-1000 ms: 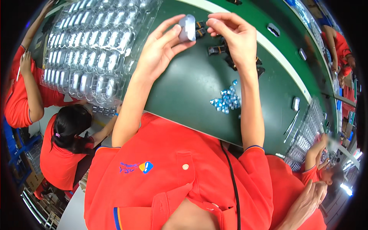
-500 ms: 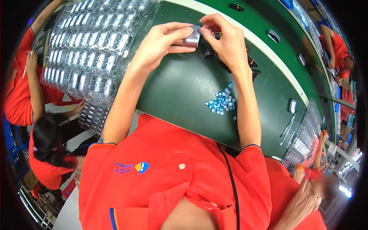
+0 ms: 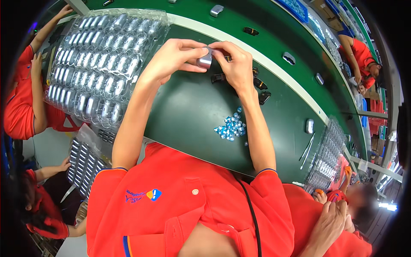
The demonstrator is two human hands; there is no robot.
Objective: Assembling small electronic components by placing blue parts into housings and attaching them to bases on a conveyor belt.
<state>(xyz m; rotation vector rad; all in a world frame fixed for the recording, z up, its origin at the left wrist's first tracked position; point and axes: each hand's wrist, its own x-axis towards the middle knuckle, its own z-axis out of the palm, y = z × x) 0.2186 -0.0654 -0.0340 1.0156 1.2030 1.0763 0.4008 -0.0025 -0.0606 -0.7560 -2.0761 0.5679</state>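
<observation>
From here, the left hand (image 3: 175,60) pinches the grey case (image 3: 205,61) above the green table (image 3: 180,107), seemingly steadying it for the right hand (image 3: 236,64), whose fingertips meet its edge, though whether they grip I can't tell, blue bits (image 3: 231,128) lying within reach.

Bright, even light fills the frame, with a white lamp (image 3: 387,207) flaring at lower right. Hard glints dot the clear trays (image 3: 147,47) at upper left, a pale highlight crosses the gray case (image 3: 204,61) near upper center, and the green tabletop (image 3: 171,115) has a soft sheen. Fisheye distortion bows the white strip (image 3: 192,25); the corners go black. A co-worker's head (image 3: 363,207) at lower right is blurred.
</observation>
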